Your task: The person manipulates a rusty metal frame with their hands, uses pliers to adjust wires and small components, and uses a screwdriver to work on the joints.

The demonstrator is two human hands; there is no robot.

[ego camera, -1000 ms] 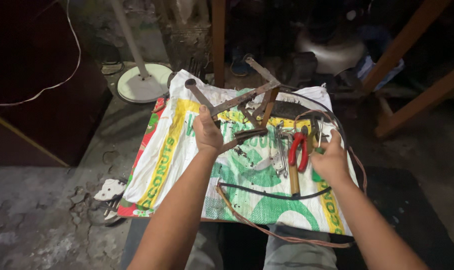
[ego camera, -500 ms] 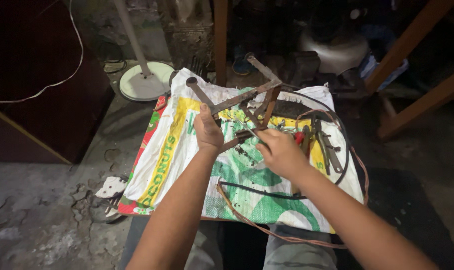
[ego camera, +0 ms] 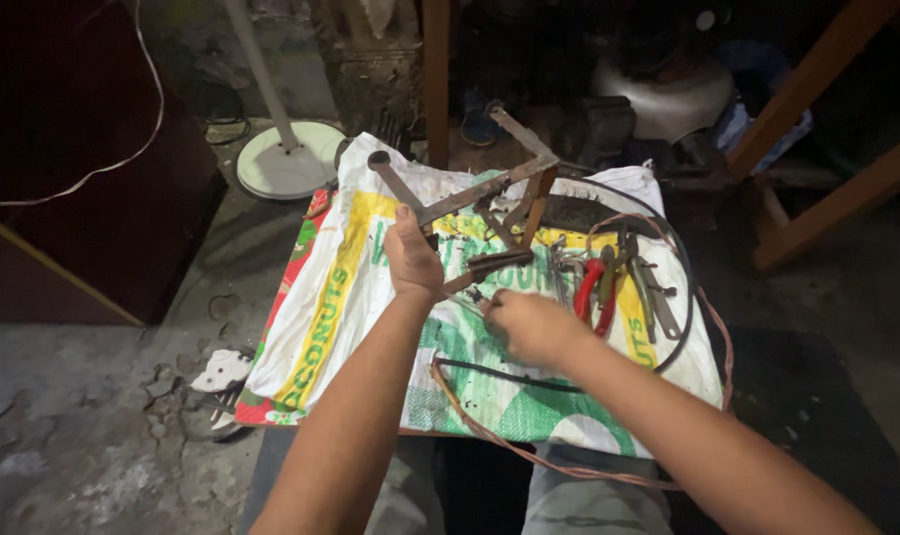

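My left hand [ego camera: 412, 260] grips one bar of a rusty metal frame [ego camera: 490, 198] made of several joined bars, which stands on a printed white, yellow and green woven sack [ego camera: 351, 297]. My right hand [ego camera: 529, 325] hovers low over the sack just right of the left hand, fingers curled near the frame's lower bar; it is blurred and whether it holds a small part is unclear. Red-handled pliers [ego camera: 597, 287] and other hand tools [ego camera: 648, 292] lie on the sack to the right.
A black cable [ego camera: 680, 297] and a brownish cord [ego camera: 529, 451] loop around the sack's right and near edges. A white round fan base with its pole [ego camera: 283, 168] stands on the concrete floor behind left. Wooden beams [ego camera: 837, 119] rise at right. Debris lies at lower left.
My right hand has moved left from the pliers and tools toward the middle of the sack, close under the frame. My left hand keeps its grip on the frame.
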